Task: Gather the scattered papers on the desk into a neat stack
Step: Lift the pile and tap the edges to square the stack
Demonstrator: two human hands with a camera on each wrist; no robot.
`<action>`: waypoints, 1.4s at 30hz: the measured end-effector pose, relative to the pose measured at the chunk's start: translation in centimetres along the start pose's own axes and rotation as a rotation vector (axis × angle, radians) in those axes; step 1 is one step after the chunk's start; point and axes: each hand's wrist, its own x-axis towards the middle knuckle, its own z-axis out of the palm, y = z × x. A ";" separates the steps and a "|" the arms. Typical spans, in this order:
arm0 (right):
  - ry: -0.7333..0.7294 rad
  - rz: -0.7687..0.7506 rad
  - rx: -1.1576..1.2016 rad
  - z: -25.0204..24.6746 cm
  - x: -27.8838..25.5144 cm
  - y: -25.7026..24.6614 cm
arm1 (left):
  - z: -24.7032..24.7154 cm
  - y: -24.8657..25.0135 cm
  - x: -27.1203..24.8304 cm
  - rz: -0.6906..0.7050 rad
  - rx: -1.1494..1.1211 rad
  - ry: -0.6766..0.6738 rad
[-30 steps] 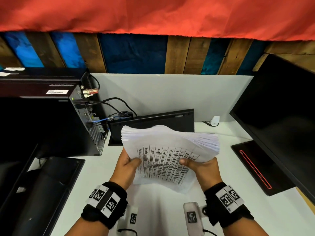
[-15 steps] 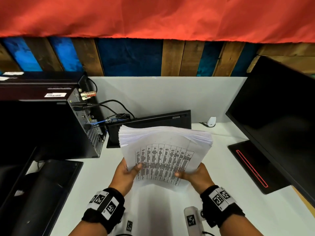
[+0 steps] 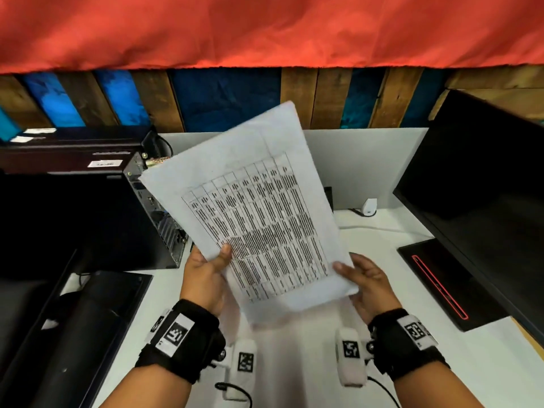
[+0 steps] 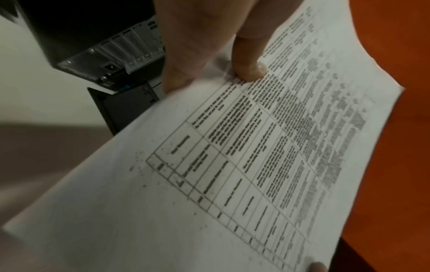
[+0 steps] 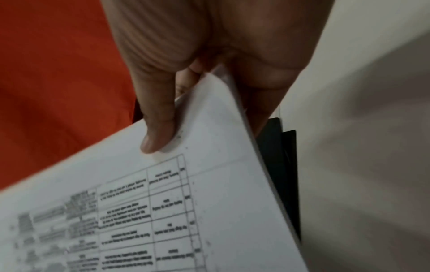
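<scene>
A stack of white papers, its top sheet printed with a dense table, is held tilted up above the white desk. My left hand grips its lower left edge, thumb on the printed face and fingers behind. At the lower right corner my right hand pinches the stack, thumb on top and fingers under it. The stack fills most of the left wrist view, and its edge shows in the right wrist view. The sheets lie closely together.
A black computer tower stands at the left with cables at its back. A black monitor and its red-lined base stand at the right. A dark device lies at the near left. A small white object sits by the back wall.
The stack was held low and nearly flat with fanned far edges. Both hands have tipped it up so the printed face turns toward me, and the sheets have closed together.
</scene>
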 end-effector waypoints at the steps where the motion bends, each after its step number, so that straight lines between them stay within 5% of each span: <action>1: 0.008 -0.006 0.089 0.4 0.1 -0.3 | 0.3 0.0 0.0 0.001 -0.034 -0.010; 7: -0.144 0.153 0.331 4.5 -0.9 2.5 | 2.2 -0.2 -0.6 -0.023 -0.215 -0.010; 13: 0.028 -0.031 -0.034 1.9 -0.1 -0.7 | -2.3 2.7 0.8 0.019 -0.054 -0.106; 21: 0.213 -0.217 -0.356 -0.1 -0.1 -1.3 | -8.6 0.6 0.1 -0.039 0.618 -0.216; 30: 0.191 -0.297 -0.489 1.3 -1.6 3.6 | -6.6 -5.0 -1.6 0.129 0.597 0.057; 38: 0.201 -0.161 -0.535 -1.4 -1.6 4.4 | -7.6 -5.2 -1.0 -0.082 0.418 0.101; 42: 0.179 -0.178 -0.473 -1.2 -1.2 3.1 | -7.9 -3.6 0.3 -0.038 0.386 0.052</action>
